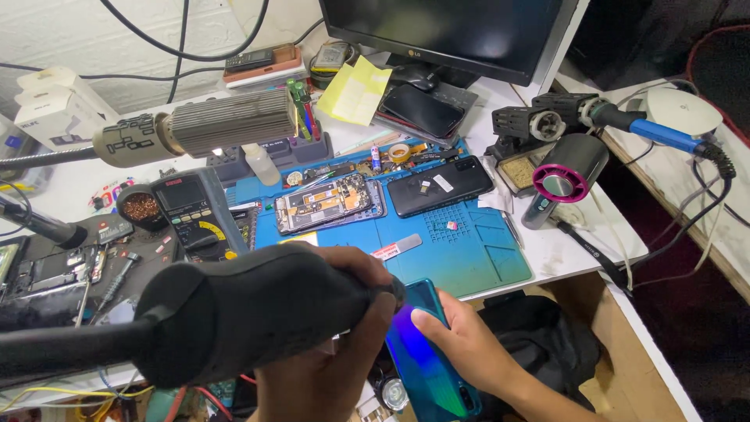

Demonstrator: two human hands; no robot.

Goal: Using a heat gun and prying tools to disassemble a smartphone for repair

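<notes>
Teal phone (428, 359) past bench edge, right hand (469, 344) gripping it, left hand (332, 344) clasping black tool (250, 312).

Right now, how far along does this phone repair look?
Done: an opened phone lies with its insides bare on the blue mat, a black back cover beside it. In hand: the left hand aims a black heat tool at a teal phone steadied by the right hand. Left: the teal phone looks unopened.
</notes>
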